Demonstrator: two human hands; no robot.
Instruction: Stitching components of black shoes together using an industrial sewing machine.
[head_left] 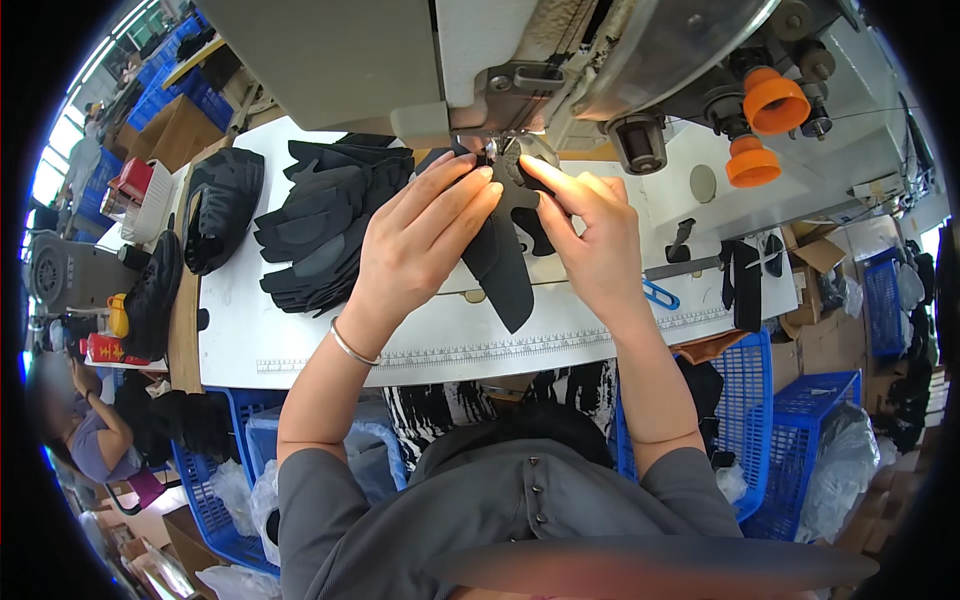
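Note:
My left hand (420,235) lies flat, fingers spread, pressing a black cut fabric piece (503,270) onto the white sewing table (300,345). My right hand (590,235) pinches the same piece from the right, its fingertips right beside the needle foot (497,152) of the grey sewing machine (560,60). The piece's pointed lower end hangs toward me between both hands. A silver bangle sits on my left wrist.
A stack of black cut pieces (325,225) lies left of my hands, with a black shoe upper (222,205) further left. Blue scissors (660,295) and black scraps (745,275) lie to the right. Blue crates (800,430) stand below the table. Another person (95,430) sits at far left.

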